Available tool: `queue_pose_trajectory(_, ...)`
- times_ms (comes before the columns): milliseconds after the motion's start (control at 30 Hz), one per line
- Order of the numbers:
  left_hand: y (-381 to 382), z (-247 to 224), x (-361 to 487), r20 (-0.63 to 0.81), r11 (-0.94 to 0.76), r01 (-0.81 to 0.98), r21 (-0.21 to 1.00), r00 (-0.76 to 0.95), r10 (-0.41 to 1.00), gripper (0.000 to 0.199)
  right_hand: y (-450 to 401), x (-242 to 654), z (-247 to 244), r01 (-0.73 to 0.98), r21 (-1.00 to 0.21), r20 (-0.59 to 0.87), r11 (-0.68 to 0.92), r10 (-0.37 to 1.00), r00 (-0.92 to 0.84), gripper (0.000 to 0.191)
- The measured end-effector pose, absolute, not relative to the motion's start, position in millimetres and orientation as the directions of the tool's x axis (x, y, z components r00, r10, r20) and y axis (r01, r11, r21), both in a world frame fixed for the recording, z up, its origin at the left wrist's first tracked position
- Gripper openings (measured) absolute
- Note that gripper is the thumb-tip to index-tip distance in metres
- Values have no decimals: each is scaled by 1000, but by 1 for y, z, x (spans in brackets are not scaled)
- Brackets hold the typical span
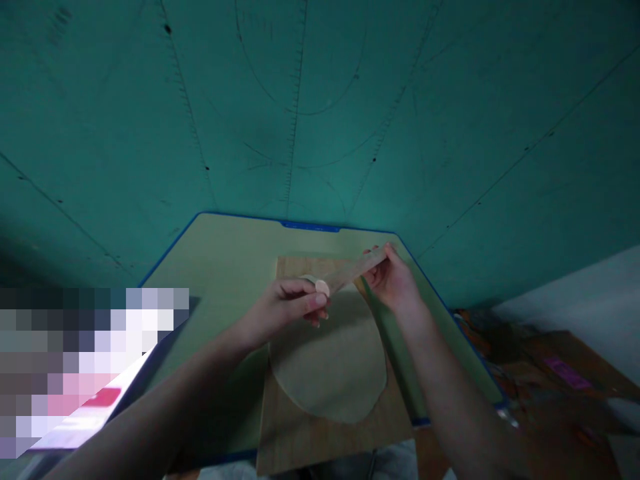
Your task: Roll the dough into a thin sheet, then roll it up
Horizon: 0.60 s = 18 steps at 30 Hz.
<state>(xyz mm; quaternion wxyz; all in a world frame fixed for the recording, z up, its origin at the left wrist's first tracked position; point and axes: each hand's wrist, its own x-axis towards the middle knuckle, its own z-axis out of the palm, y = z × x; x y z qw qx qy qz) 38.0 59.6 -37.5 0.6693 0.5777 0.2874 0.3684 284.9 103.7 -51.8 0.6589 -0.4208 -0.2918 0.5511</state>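
From the head camera, taking twelve o'clock as straight away from the person, a pale, roughly cylindrical stick (pixel 355 268) slants above the far part of a broad, rounded, dough-like cream sheet (pixel 330 373). The left hand (pixel 295 300), at eleven o'clock from the sheet's middle, has its thumb and forefinger closed on the stick's round near end, with the other fingers loosely curled below. The right hand (pixel 395 277), at one o'clock, grips the far end, thumb on top and fingers part bent around it.

The sheet lies on a light-brown rectangular wooden board (pixel 287 447), reaching close to its nine and three o'clock edges. Beneath is a yellow-green tabletop with blue edging (pixel 225 253), and a dark green surface with drawn lines and arcs (pixel 300 80) rises at twelve.

Held mainly by its ends, the stick could slip or twist if one grip loosened, and might dent the soft-looking sheet. A sideways pull could drag the sheet's margin over the board's edge.

The left hand hides the sheet's ten-to-eleven o'clock margin; the stick is blurred, its material uncertain. Coarse blocks mask an area at nine, both forearms are cut off below, and brownish clutter (pixel 550 353) at three is too dim to name.
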Motion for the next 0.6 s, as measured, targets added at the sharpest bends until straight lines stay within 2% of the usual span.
queue_pose_trajectory(133,60,-40,37,-1,175,-244,954,582,814,41,101,285,-47,-573,-817,-183,-56,969,167,26)
queue_pose_trajectory(400,61,-42,39,-14,252,-324,912,588,808,47,102,286,-53,-517,-855,-71,52,974,215,22)
queue_pose_trajectory(600,63,-44,39,1,202,-320,925,535,845,55,103,280,-61,-566,-824,-98,24,978,184,25)
